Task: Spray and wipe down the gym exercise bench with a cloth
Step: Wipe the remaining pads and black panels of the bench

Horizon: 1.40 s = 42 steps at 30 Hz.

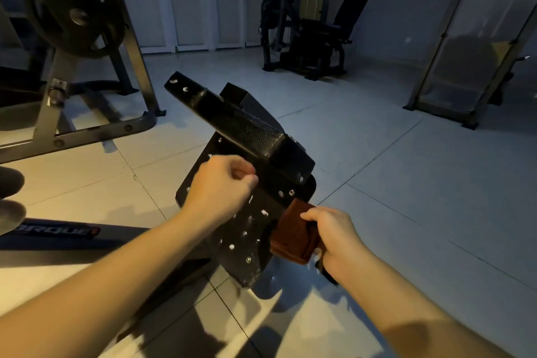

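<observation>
The black bench pad (255,136) is tipped up, so its dark underside board (247,229) with screws and white specks faces me. My left hand (223,183) rests against that board with its fingers curled and nothing visible in them. My right hand (331,238) grips a folded brown cloth (293,229) and presses it to the board's right edge. A dark object, partly hidden, pokes out below my right hand (327,272). The black bench frame with a "TORQUE" label (55,231) lies low on the left.
A grey rack with a black weight plate (75,14) stands at the left. A cable machine with a seat (311,26) is at the back centre. A metal frame (453,67) leans at the right. Pale floor tiles (406,183) spread between them.
</observation>
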Available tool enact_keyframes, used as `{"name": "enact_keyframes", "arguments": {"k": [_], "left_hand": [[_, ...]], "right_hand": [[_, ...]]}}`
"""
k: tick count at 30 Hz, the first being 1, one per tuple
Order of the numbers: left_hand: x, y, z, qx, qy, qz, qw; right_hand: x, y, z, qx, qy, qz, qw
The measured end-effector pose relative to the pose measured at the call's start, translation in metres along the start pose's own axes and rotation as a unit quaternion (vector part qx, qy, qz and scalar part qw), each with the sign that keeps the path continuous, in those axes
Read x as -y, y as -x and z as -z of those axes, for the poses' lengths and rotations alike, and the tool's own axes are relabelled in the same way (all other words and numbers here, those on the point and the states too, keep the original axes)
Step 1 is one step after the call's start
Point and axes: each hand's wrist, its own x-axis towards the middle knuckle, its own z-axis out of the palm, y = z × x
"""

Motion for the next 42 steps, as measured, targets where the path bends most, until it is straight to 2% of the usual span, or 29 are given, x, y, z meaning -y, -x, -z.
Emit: {"name": "enact_keyframes", "arguments": {"k": [2, 5, 7, 11, 13, 17, 21, 23, 25, 27, 29, 31, 33, 36, 40, 42], "left_hand": [[0.010, -0.009, 0.003, 0.004, -0.018, -0.001, 1.000], [0.028, -0.014, -0.007, 0.096, -0.039, 0.062, 0.993], [0.039, -0.017, -0.016, 0.156, -0.053, 0.101, 0.981], [0.057, -0.015, -0.021, 0.222, 0.096, 0.200, 0.949], [0.066, -0.015, -0.025, 0.241, 0.176, 0.213, 0.930], [0.077, -0.019, -0.034, 0.140, 0.261, 0.225, 0.928], [0.077, -0.028, -0.028, 0.123, 0.284, 0.216, 0.926], [0.076, -0.037, -0.017, 0.087, 0.285, 0.191, 0.935], [0.074, -0.046, -0.001, 0.010, 0.270, 0.138, 0.953], [0.073, -0.053, 0.019, -0.064, 0.219, 0.048, 0.972], [0.070, -0.058, 0.032, -0.098, 0.168, -0.052, 0.979], [0.065, -0.063, 0.037, -0.090, 0.130, -0.108, 0.981], [0.063, -0.070, 0.035, -0.051, 0.084, -0.123, 0.988], [0.065, -0.080, 0.034, 0.001, 0.110, -0.077, 0.991], [0.073, -0.093, 0.038, 0.001, 0.190, -0.028, 0.981], [0.077, -0.098, 0.041, 0.018, 0.200, -0.019, 0.979]], "right_hand": [[-0.005, -0.008, -0.010, -0.027, -0.072, -0.048, 0.996], [-0.013, -0.019, -0.031, -0.010, -0.204, -0.068, 0.977], [-0.019, -0.025, -0.044, 0.000, -0.248, -0.058, 0.967], [-0.018, -0.040, -0.060, -0.021, -0.271, -0.030, 0.962], [-0.019, -0.044, -0.064, -0.017, -0.275, -0.024, 0.961], [-0.027, -0.049, -0.071, 0.007, -0.255, -0.042, 0.966], [-0.019, -0.051, -0.090, -0.021, -0.290, -0.028, 0.956], [-0.012, -0.047, -0.101, -0.046, -0.331, 0.002, 0.943], [-0.007, -0.037, -0.111, -0.055, -0.357, 0.031, 0.932], [-0.006, -0.026, -0.120, -0.049, -0.364, 0.058, 0.928], [-0.008, -0.019, -0.129, -0.057, -0.356, 0.081, 0.929], [-0.010, -0.020, -0.138, -0.083, -0.352, 0.084, 0.929], [-0.006, -0.029, -0.144, -0.103, -0.378, 0.063, 0.918], [0.004, -0.033, -0.150, -0.104, -0.412, 0.044, 0.904], [-0.002, -0.028, -0.154, -0.056, -0.416, 0.074, 0.905], [-0.007, -0.035, -0.158, -0.067, -0.431, 0.066, 0.898]]}}
